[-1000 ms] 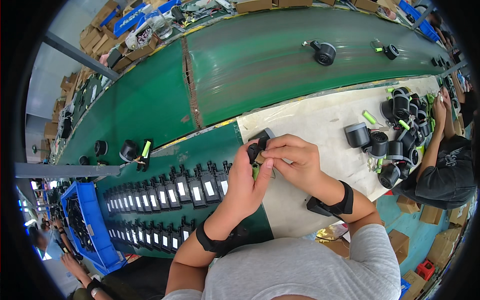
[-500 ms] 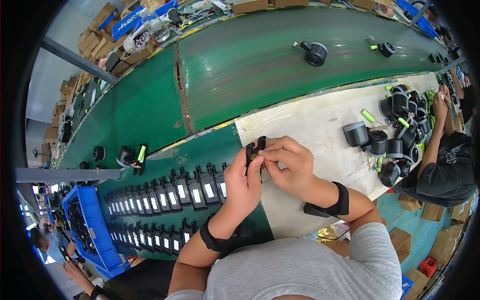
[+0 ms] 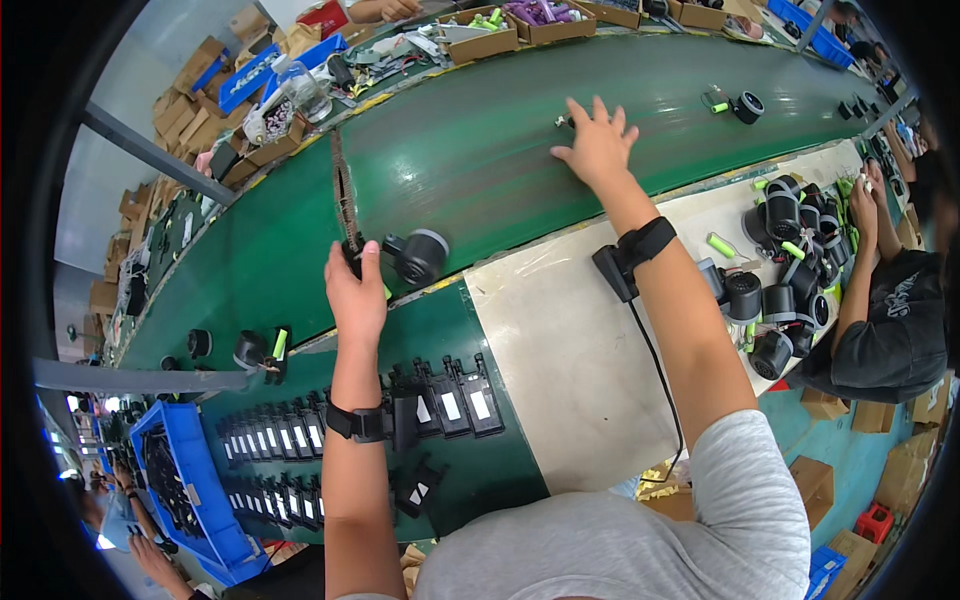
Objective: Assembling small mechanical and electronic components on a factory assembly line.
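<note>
My left hand [image 3: 357, 295] is at the near edge of the green conveyor belt, a black plastic part [image 3: 351, 258] between its thumb and fingers. Just right of it lies a black cylindrical motor unit [image 3: 420, 257] with a grey rim; a bit of green shows below, by the thumb. My right hand [image 3: 600, 150] is stretched out over the belt, fingers spread. A small white connector [image 3: 560, 121] peeks out at its left side; what lies under the palm is hidden. Black straps are around both forearms, and a cable [image 3: 655, 370] hangs from the right one.
Flat black cases [image 3: 452, 405] with white labels stand in two rows at the left; one lies askew [image 3: 418, 490]. A blue crate [image 3: 195, 490] is beyond them. Motor units [image 3: 782, 212] with green cells crowd the pale sheet [image 3: 560, 350], beside a co-worker [image 3: 885, 330].
My hands have parted: the left went left to the belt edge with the black part, the right reached forward over the belt. A motor unit now lies beside my left hand. Belt items shifted left.
</note>
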Tool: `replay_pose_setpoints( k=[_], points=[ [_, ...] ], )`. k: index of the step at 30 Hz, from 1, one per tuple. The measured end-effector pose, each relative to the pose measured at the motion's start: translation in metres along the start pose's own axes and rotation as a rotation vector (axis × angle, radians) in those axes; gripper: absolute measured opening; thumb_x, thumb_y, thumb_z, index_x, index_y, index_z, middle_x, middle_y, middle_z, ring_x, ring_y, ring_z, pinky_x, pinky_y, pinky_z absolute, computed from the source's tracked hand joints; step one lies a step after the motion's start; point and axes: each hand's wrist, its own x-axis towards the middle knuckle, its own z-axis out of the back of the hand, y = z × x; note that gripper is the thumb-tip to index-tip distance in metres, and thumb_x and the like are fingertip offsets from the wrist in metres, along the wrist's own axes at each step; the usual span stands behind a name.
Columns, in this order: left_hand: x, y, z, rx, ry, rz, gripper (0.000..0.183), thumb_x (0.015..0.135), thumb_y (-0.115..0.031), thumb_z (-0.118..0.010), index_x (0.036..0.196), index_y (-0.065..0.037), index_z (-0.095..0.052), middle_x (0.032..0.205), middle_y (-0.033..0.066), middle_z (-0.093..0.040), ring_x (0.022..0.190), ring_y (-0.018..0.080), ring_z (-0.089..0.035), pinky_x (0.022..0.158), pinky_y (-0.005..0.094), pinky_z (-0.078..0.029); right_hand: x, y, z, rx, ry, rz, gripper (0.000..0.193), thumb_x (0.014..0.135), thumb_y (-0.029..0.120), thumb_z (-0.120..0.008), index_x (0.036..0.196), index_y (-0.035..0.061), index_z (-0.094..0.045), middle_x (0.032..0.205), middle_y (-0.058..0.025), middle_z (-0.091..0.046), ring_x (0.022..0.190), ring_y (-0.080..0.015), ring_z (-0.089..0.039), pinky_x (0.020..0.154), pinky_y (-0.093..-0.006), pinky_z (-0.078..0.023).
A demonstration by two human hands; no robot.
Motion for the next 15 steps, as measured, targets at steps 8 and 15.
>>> replay_pose_setpoints(
  k=[8, 15],
  points=[
    [-0.038, -0.067, -0.002, -0.056, 0.162, -0.532, 0.090, 0.071, -0.013, -0.078, 0.144, 0.000, -0.027, 0.143, 0.0245, -0.036, 0.136, 0.0392, -0.029, 0.112, 0.0439, -0.025, -0.051, -0.004, 0.045, 0.926, 0.217, 0.244, 0.050, 0.061, 0.004, -0.081, 0.107, 0.0102, -0.061, 0.110, -0.0095, -0.055, 0.109, -0.0316, -0.051, 0.090, -0.0379, -0.045],
    [-0.062, -0.060, -0.006, -0.078, 0.594, -0.505, 0.040, 0.075, -0.008, -0.072, 0.112, -0.003, -0.058, 0.106, 0.0128, -0.062, 0.105, 0.0289, -0.058, 0.090, 0.0398, -0.044, -0.126, -0.002, 0.122, 0.950, 0.503, 0.494, 0.047, 0.058, -0.005, -0.076, 0.100, 0.0091, -0.060, 0.118, -0.0091, -0.049, 0.114, -0.0304, -0.046, 0.096, -0.0390, -0.039]
  ],
)
